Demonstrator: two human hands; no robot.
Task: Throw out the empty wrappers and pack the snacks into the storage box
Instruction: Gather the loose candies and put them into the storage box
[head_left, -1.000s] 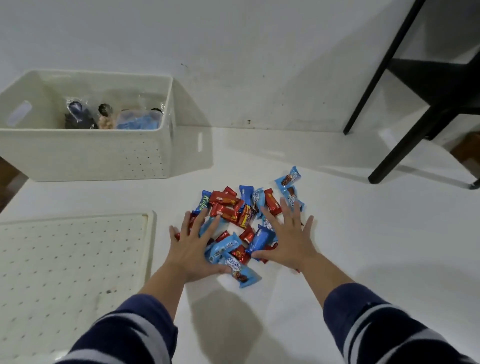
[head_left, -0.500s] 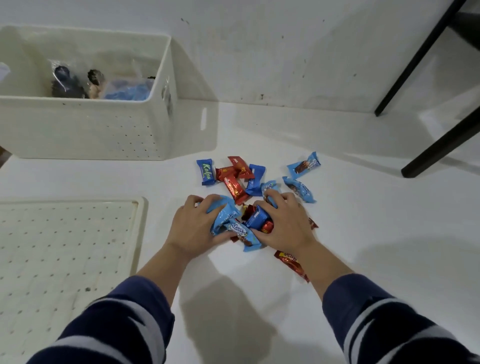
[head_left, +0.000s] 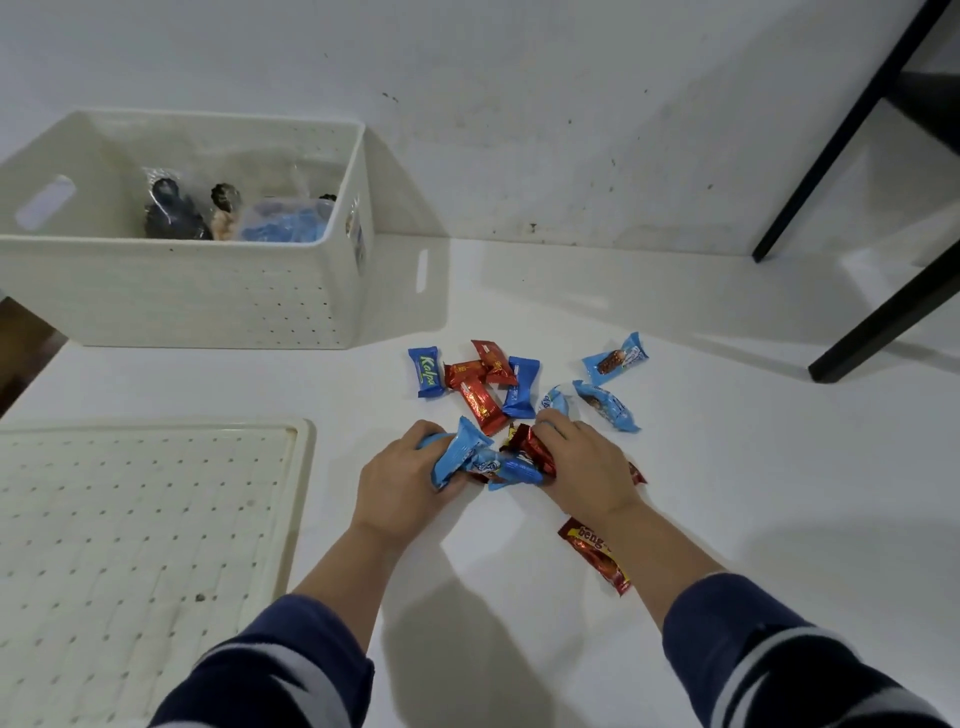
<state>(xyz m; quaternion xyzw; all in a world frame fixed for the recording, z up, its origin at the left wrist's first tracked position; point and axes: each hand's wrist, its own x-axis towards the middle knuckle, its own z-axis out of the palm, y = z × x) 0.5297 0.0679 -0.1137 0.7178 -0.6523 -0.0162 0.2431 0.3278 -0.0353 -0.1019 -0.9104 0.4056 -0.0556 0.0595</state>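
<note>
Several small blue and red snack packets (head_left: 488, 384) lie scattered on the white table (head_left: 727, 467). My left hand (head_left: 400, 480) grips a bunch of blue packets (head_left: 460, 454). Beside it, my right hand (head_left: 582, 467) curls round red and blue packets (head_left: 532, 449); the two bunches touch between my hands. A red packet (head_left: 595, 553) lies partly under my right forearm. The white perforated storage box (head_left: 208, 291) stands at the back left, holding bagged snacks (head_left: 228, 218).
The box's white perforated lid (head_left: 145, 545) lies flat at the left front. A black frame's legs (head_left: 852, 130) stand at the back right against the wall. The table's left edge runs past the box.
My hands went from lying flat over the pile to curling round packets, pulling a bunch toward me. Several packets stayed behind, spread farther back.
</note>
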